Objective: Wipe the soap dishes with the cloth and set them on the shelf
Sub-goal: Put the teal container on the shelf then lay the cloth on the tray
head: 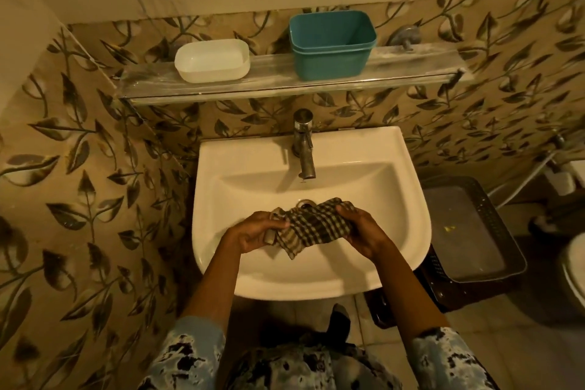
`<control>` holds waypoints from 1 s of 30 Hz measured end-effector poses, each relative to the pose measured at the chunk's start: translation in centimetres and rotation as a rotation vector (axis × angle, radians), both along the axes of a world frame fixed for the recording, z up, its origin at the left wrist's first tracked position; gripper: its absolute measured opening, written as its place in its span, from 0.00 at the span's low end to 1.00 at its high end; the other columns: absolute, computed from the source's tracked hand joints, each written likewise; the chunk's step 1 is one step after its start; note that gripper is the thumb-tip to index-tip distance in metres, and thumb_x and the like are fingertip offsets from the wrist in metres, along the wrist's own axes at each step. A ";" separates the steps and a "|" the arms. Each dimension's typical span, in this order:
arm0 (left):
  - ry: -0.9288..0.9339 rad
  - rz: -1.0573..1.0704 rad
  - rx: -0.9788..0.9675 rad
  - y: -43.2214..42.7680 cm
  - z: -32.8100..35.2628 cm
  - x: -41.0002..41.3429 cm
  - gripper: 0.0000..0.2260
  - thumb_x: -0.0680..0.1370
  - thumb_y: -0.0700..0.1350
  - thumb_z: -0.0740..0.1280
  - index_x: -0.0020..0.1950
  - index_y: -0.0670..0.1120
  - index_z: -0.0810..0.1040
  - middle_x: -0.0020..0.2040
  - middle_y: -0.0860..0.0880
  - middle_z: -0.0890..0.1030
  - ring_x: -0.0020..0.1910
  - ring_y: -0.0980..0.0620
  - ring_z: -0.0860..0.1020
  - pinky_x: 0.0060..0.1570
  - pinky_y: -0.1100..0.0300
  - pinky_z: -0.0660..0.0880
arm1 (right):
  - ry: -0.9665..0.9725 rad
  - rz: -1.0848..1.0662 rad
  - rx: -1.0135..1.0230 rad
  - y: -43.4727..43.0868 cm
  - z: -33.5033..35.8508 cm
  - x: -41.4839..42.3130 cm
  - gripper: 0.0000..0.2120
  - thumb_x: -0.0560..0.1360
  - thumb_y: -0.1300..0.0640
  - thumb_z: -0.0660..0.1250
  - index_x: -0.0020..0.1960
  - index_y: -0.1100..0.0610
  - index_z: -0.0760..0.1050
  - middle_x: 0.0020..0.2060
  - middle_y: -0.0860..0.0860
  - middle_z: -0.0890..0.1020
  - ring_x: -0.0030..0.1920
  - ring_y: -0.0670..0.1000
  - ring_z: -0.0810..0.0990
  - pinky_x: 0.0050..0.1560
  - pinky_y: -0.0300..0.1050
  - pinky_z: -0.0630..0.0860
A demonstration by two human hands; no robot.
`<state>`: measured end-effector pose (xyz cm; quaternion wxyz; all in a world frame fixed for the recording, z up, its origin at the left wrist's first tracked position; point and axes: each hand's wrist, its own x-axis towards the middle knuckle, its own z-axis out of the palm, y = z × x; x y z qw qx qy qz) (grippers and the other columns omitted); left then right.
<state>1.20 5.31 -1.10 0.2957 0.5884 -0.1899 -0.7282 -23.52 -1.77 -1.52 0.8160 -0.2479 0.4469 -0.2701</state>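
A checked cloth [311,226] is bunched between both hands over the white sink [408,199]. My left hand [253,231] grips its left end and my right hand [361,228] grips its right end. On the glass shelf [411,71] above the sink stands a white oval soap dish [212,60] at the left. A teal rectangular dish [332,44], which looks like two stacked, stands at the shelf's middle. Both dishes are upright and apart from each other.
A metal tap [304,142] rises at the sink's back edge. A dark plastic basket [468,231] sits on the floor to the right of the sink. Leaf-patterned tiles cover the walls. A white toilet edge [574,272] shows at far right.
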 end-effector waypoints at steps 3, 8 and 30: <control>0.127 0.143 -0.106 -0.5 0.5 -1.2 0.15 0.73 0.39 0.69 0.59 0.41 0.77 0.56 0.43 0.81 0.54 0.47 0.81 0.50 0.55 0.79 | -0.095 -0.095 -0.075 0.2 0.7 -1.0 0.24 0.71 0.65 0.68 0.66 0.62 0.72 0.59 0.59 0.81 0.61 0.58 0.79 0.50 0.44 0.81; 0.579 0.398 -0.199 -0.9 0.6 -5.5 0.26 0.72 0.60 0.67 0.62 0.43 0.78 0.60 0.41 0.80 0.57 0.44 0.80 0.53 0.49 0.78 | -0.316 -0.245 -0.090 1.3 1.2 -2.7 0.24 0.73 0.70 0.62 0.69 0.59 0.70 0.64 0.59 0.77 0.63 0.57 0.78 0.55 0.45 0.80; 0.228 -0.212 -0.180 -8.3 4.7 -11.8 0.14 0.76 0.34 0.64 0.60 0.44 0.74 0.51 0.46 0.82 0.50 0.49 0.81 0.49 0.55 0.80 | -0.068 -0.477 -0.034 2.7 4.4 -10.3 0.19 0.71 0.62 0.69 0.61 0.59 0.73 0.52 0.56 0.83 0.51 0.54 0.84 0.44 0.46 0.83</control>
